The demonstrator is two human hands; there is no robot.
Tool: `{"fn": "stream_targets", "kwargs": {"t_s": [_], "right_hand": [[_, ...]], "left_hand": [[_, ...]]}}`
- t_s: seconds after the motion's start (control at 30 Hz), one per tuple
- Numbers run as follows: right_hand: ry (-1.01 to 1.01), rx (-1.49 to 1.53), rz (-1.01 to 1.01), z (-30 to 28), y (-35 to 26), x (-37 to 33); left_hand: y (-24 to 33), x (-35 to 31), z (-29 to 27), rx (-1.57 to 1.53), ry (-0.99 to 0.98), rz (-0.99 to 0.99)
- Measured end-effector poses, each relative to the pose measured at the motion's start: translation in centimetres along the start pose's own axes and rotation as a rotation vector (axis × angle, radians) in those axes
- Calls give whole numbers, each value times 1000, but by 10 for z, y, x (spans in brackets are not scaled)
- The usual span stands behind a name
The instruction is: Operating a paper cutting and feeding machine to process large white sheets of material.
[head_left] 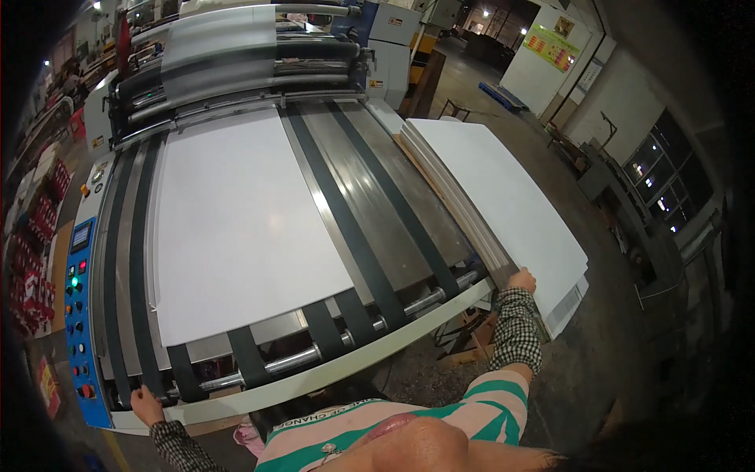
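A large white sheet (244, 212) lies flat on the machine's feed table, over several dark belts (358, 236). Down at the table's near left corner is my left hand (146, 406), fingers curled against the end of a belt beside the front rail (330, 376); whether it grips anything is hidden. To the right of the table rises a stack of white sheets (503, 197). My right hand (521, 280) is closed at the near left corner of that stack, on the sheet's edge. Both forearms wear checked sleeves.
Rollers with a clear film web (220, 47) span the far end of the table. A blue control panel (81, 330) with buttons and a green light runs along the left side. Red-and-white stacked goods (35, 236) stand further left. A blue pallet (503, 97) lies on the floor beyond.
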State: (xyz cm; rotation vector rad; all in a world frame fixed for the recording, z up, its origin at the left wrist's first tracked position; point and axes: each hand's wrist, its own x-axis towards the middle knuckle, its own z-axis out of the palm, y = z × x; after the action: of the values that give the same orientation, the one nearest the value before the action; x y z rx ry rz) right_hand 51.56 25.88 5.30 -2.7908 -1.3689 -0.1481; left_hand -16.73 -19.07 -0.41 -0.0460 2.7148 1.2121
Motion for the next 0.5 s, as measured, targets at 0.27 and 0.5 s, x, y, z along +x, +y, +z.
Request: {"fn": "stream_targets", "kwargs": {"t_s": [0.27,0.5], "right_hand": [[-128,136,-560,42,-87,-143],[-149,754,-731,55,-191,-312]], "left_hand": [[28,63,-5,336,222,253],[16,129,-36,721,432,78]]}}
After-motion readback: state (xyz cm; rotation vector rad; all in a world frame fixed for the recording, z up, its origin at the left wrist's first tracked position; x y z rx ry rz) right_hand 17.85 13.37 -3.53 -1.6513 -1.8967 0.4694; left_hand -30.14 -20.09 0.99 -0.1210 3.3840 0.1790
